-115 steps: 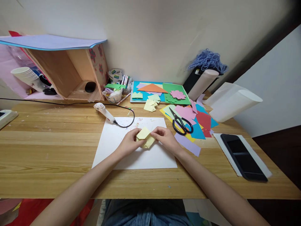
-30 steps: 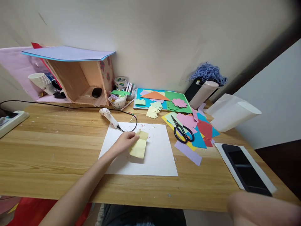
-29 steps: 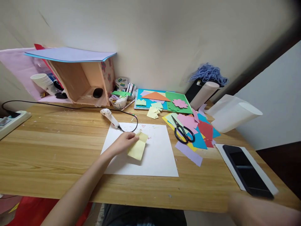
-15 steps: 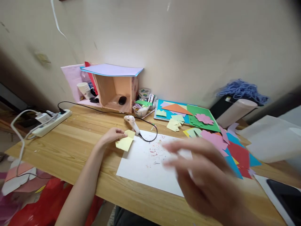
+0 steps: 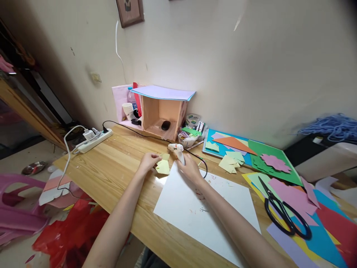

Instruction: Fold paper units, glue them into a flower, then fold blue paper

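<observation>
My left hand (image 5: 150, 162) pinches a pale yellow piece of paper (image 5: 163, 167) by its left edge, just above the wooden table (image 5: 117, 163). Beside it, my right hand (image 5: 189, 167) is wrapped round the handle of a white hot glue gun (image 5: 176, 148), whose nozzle points left. A black cord runs from the gun's handle. Beneath my right forearm lies a large white sheet of paper (image 5: 178, 212) with small coloured marks.
An open cardboard box (image 5: 147, 115) stands at the back, with a black mouse (image 5: 166, 125) inside. Black-handled scissors (image 5: 281, 214) lie on coloured paper at the right. A power strip (image 5: 95, 140) sits at the left edge. Pale yellow-green paper pieces (image 5: 230, 162) lie right of the gun.
My right hand has moved left and away from me and taken hold of the glue gun. My left hand still holds the yellow paper. The view has shifted, bringing the scissors into sight.
</observation>
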{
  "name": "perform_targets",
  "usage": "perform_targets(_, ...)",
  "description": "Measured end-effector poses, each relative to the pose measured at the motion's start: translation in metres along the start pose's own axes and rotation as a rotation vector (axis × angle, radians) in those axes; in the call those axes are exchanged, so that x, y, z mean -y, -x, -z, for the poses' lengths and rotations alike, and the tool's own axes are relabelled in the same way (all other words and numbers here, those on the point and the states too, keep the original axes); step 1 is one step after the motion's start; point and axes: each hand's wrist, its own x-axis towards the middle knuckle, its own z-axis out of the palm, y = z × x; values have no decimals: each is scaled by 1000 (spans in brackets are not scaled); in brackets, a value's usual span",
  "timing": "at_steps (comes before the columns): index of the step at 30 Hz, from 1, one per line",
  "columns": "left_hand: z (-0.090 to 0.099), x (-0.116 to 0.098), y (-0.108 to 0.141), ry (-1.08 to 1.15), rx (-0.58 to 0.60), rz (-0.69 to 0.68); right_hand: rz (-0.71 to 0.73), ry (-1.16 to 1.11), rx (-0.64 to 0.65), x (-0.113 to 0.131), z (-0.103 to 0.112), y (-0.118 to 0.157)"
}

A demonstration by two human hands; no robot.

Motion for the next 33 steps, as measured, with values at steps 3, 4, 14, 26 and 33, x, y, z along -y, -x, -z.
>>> perform_targets(3,-7,0,1,-8,-110,-55,11,-69,-80,0,14,9)
perform_targets(4,-9,0,1,-11,-130,-76,5,-100,-104,-1,18,14)
perform_targets(14,-23,-6,11,-55,-138,-184,-146,-590,-42,-11,29,44)
perform_targets(26,-27,-11,15,-97,-139,-219,-118,-541,76,-8,28,46)
perform_targets(33,-29,-10,13,-97,-130,-234,-90,-517,90,-8,27,47)
